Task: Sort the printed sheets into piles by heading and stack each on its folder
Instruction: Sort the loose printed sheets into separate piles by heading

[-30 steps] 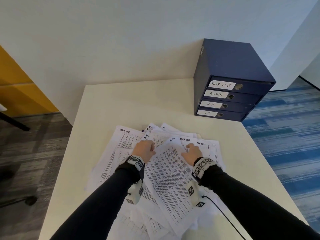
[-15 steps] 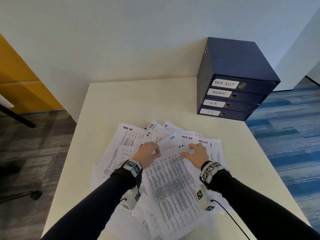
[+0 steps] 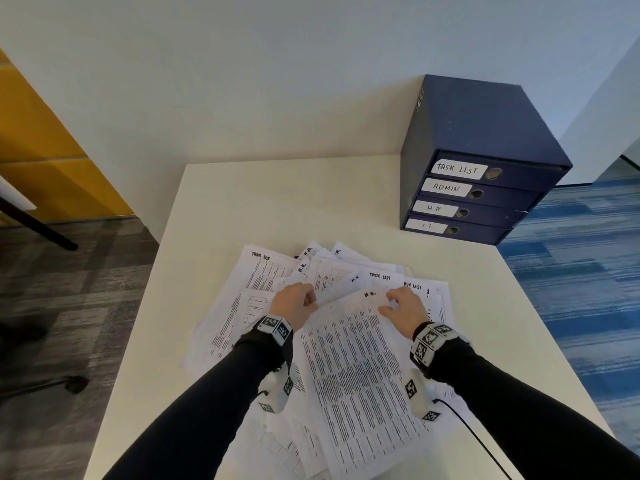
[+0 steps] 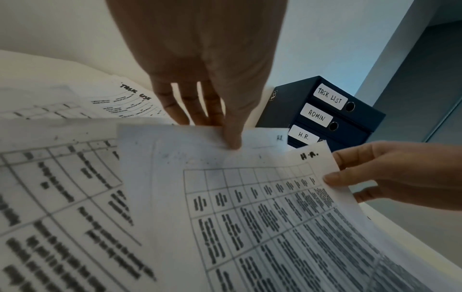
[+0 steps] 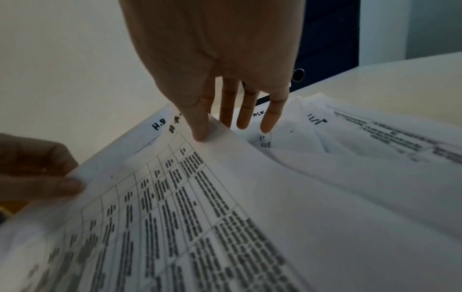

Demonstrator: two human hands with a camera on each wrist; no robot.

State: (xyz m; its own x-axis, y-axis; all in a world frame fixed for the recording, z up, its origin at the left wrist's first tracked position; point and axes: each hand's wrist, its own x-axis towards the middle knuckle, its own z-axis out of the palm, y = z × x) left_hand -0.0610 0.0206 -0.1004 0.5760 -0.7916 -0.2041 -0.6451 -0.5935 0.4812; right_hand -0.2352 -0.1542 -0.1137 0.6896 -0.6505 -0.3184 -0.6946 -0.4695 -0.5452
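At the far left of the head view grey floor (image 3: 69, 306) runs beside the table (image 3: 277, 209), whose left edge slants from the upper middle to the lower left of the frame; a bare strip of tabletop lies between that edge and the paper. The loose heap of printed sheets (image 3: 256, 306) spreads over the lower middle of the frame, with bare table above it up to the wall. The left hand (image 3: 294, 303) pinches the upper left corner of the top H.R. sheet (image 3: 353, 358), thumb on the face and fingers curled behind. The right hand (image 3: 405, 308) pinches that sheet's upper right corner, thumb on top. In the upper right, the four stacked blue folders (image 3: 485, 202) stand well apart from the heap, close to the table's right edge, with blue carpet (image 3: 571, 271) beyond.

The left wrist view shows the left thumb (image 4: 232, 138) pressed on the sheet's top margin and a second H.R. page just beneath, which the head view does not separate. The right wrist view shows the right fingers (image 5: 247, 110) reaching down behind the raised edge, toward sheets headed TASK LIST lying lower; the folder labels are hidden there by the hand.
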